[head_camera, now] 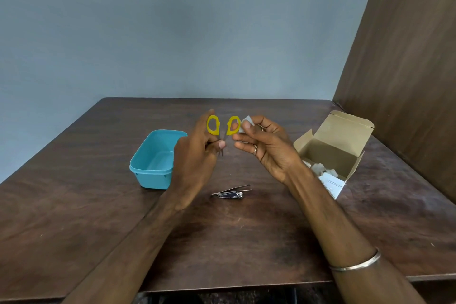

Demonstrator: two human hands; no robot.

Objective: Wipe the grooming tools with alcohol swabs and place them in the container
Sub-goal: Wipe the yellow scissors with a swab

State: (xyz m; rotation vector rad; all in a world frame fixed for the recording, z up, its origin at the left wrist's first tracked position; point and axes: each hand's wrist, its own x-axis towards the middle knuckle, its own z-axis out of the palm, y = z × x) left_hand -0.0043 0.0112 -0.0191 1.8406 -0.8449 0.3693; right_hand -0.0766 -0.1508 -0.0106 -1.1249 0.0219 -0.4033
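Observation:
My left hand (195, 155) grips small scissors with yellow handles (223, 126) by the blades, handles pointing up and spread apart. My right hand (266, 145) pinches a white alcohol swab (246, 122) against the right yellow handle loop. A teal plastic container (150, 165) sits open on the table just left of my left hand; its inside looks bare. Tweezers (233, 189) and a metal nail clipper (232, 195) lie together on the table below my hands.
An open cardboard box (338, 145) holding several white swab packets stands at the right, with a printed white flap (333, 186) at its front. The brown wooden table (74, 205) meets a wooden panel on the right and a grey wall behind.

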